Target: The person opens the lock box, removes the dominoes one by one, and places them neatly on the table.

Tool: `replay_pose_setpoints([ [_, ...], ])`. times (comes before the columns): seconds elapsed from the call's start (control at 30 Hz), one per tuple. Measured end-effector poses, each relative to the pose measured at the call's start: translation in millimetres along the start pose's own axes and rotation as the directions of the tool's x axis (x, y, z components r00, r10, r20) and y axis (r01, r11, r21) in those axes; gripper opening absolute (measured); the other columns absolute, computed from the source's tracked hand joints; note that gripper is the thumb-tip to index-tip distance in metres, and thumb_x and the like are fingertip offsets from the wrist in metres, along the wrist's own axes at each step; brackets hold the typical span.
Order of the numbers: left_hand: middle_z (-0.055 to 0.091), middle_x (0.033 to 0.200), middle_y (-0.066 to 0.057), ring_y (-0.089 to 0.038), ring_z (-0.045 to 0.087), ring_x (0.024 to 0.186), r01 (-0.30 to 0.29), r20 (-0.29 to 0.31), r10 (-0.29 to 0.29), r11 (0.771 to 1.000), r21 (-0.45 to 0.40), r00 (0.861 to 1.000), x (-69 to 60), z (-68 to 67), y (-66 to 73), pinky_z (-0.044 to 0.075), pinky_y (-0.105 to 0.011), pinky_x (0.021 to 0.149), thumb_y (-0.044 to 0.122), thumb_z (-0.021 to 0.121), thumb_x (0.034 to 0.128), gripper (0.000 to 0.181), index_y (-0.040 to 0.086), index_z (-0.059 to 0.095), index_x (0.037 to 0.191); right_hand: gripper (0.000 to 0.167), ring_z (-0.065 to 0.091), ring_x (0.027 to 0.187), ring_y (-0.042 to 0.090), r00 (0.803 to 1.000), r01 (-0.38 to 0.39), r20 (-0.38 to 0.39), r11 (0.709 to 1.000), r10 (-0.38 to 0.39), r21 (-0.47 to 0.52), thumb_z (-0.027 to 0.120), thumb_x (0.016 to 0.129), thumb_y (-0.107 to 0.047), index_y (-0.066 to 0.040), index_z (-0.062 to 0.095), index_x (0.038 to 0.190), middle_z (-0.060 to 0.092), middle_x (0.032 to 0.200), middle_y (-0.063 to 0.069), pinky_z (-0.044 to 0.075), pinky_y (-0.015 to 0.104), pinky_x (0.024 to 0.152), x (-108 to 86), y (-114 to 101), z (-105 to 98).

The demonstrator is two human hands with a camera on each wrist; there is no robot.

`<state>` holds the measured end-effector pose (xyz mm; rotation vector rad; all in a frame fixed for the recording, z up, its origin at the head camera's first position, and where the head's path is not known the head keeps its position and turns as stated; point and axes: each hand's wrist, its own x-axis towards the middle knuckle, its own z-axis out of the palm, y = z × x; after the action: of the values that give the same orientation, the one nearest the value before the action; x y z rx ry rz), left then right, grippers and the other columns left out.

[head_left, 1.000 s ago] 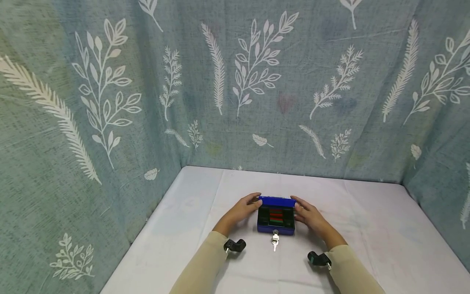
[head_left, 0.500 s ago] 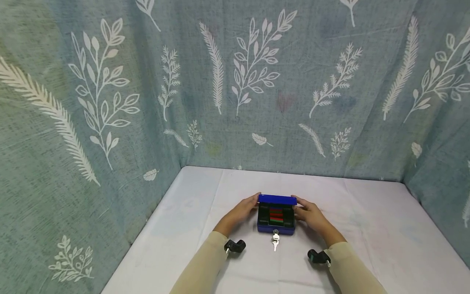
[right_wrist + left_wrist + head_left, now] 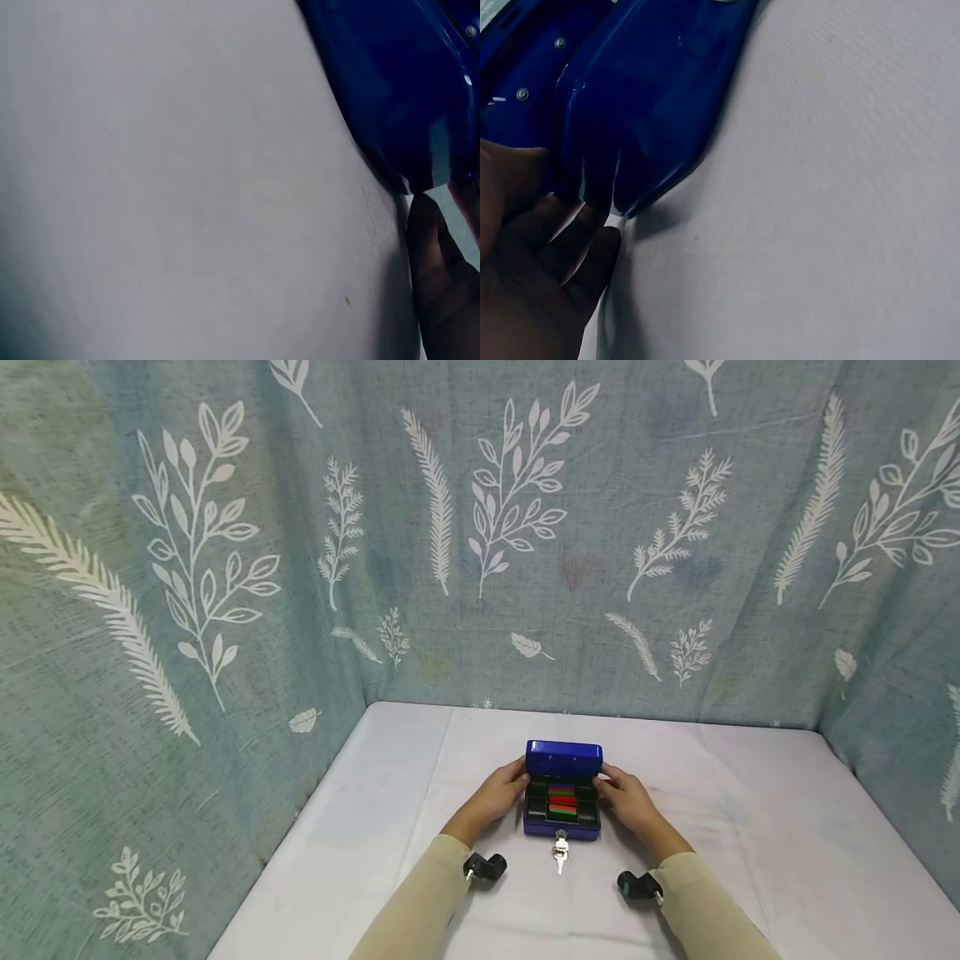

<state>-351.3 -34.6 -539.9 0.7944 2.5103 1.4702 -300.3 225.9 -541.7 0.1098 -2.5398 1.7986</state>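
A blue cash box point(image 3: 534, 830) stands on the table, its lid point(image 3: 564, 760) raised at the back. Inside, a black tray point(image 3: 537, 806) holds red and green pieces point(image 3: 562, 799) in its middle compartment. Keys point(image 3: 560, 853) hang from the front lock. My left hand point(image 3: 492, 797) grips the box's left rear corner by the hinge, thumb near the lid's edge in the left wrist view. On the opposite side, my right hand point(image 3: 632, 802) holds the right rear corner. In the right wrist view its fingers point(image 3: 429, 232) show only partly beside the blue wall point(image 3: 405, 82).
White cloth covers the table point(image 3: 420, 760). Blue-green curtains point(image 3: 480, 635) with white leaf prints rise behind and on both sides. A black wrist device point(image 3: 485, 866) sits at the left cuff, and another black device point(image 3: 639, 885) at the right cuff.
The lid has swung further up and back, so its inner face and more of the tray show. Both hands stay at the rear corners, fingers shifted slightly with the lid.
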Motion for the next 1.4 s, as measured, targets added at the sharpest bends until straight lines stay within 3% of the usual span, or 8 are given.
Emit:
replay_pose_setpoints([
  [0.23,0.057,0.134,-0.012,-0.024,0.053,0.124,0.02,0.022,-0.02,1.0,0.019,1.0,3.8,0.1,1.6,0.036,-0.043,0.107,0.007,0.051,0.0991,0.052,0.002,0.037,0.149,0.047,0.063,0.1,0.025,1.0,-0.009,-0.016,1.0,0.009,-0.002,0.057,0.098,-0.013,-0.005,0.048,0.143,0.066,0.117,0.019,0.053,0.035,0.081,2.5,0.4,2.1],
  [0.6,0.062,0.128,-0.007,-0.021,0.053,0.122,0.046,0.028,-0.048,0.997,0.065,0.998,5.9,2.4,-0.3,0.037,-0.042,0.107,0.01,0.052,0.0991,0.051,0.004,0.039,0.148,0.05,0.062,0.104,0.03,1.0,-0.024,-0.003,0.999,0.024,-0.033,0.055,0.099,-0.012,-0.002,0.042,0.146,0.058,0.127,0.025,0.054,0.041,0.084,0.2,-0.4,1.4],
  [0.93,0.065,0.12,-0.007,-0.017,0.059,0.108,0.039,0.033,-0.039,0.999,-0.007,0.999,4.7,2.4,1.5,0.042,-0.042,0.101,0.006,0.051,0.0988,0.049,0.004,0.041,0.147,0.048,0.062,0.105,0.031,1.0,-0.015,0.007,0.999,0.015,-0.034,0.053,0.1,-0.011,0.002,0.042,0.145,0.053,0.133,0.026,0.054,0.041,0.083,-2.0,-4.7,3.6],
  [1.2,0.065,0.119,-0.005,-0.017,0.057,0.111,0.055,0.023,-0.055,0.998,0.004,0.998,2.3,4.7,-1.3,0.04,-0.042,0.104,0.011,0.051,0.1,0.046,0.004,0.044,0.145,0.049,0.061,0.107,0.031,1.0,-0.019,-0.002,0.999,0.019,-0.045,0.053,0.1,-0.013,0.008,0.041,0.143,0.053,0.133,0.027,0.053,0.041,0.085,-3.3,-1.3,3.8],
  [1.4,0.065,0.12,-0.003,-0.015,0.057,0.11,0.058,0.025,-0.058,0.998,0.014,0.998,3.9,4.1,-1.0,0.04,-0.041,0.103,0.012,0.051,0.1001,0.046,0.006,0.044,0.145,0.05,0.06,0.108,0.029,0.999,-0.037,-0.022,0.997,0.036,-0.065,0.054,0.1,-0.017,0.006,0.042,0.143,0.055,0.133,0.023,0.051,0.043,0.089,-2.5,0.9,3.8],
])
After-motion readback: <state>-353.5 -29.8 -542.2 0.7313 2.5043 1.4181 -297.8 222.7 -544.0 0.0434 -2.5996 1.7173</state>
